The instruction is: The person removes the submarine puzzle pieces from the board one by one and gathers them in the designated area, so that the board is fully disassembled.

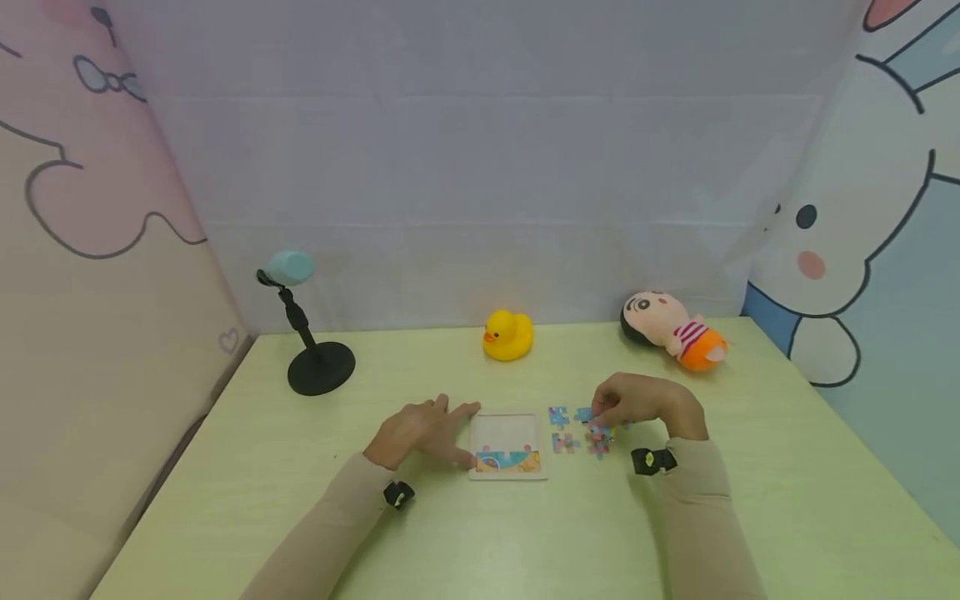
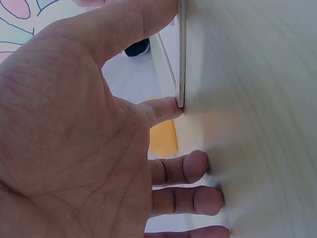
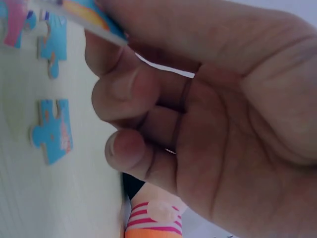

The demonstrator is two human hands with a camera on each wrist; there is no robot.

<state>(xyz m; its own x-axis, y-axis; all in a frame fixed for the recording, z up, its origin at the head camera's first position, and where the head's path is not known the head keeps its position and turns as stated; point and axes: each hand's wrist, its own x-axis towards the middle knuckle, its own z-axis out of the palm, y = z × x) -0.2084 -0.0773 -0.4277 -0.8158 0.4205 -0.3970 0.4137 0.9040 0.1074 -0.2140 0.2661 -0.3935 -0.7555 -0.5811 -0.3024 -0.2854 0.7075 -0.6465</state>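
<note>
A shallow puzzle tray [image 1: 506, 430] lies mid-table, its lower strip filled with joined pieces and its upper part bare. My left hand [image 1: 422, 432] is at the tray's left side with fingers spread; in the left wrist view its thumb and index finger touch the tray edge [image 2: 182, 59]. To the right, my right hand [image 1: 645, 398] pinches a puzzle piece [image 3: 89, 16] between thumb and fingers, just above the loose pieces. Among these are a blue piece [image 1: 558, 416], a pinkish piece [image 1: 565, 443] and another blue piece [image 3: 54, 131]. The hand partly hides others.
Behind the tray sits a yellow rubber duck [image 1: 507, 337]. A doll [image 1: 675, 331] with striped top and orange bottom lies at the back right. On the back left stands a black round-based stand [image 1: 321, 368] with a turquoise head. Walls close off the table's [image 1: 465, 542] back.
</note>
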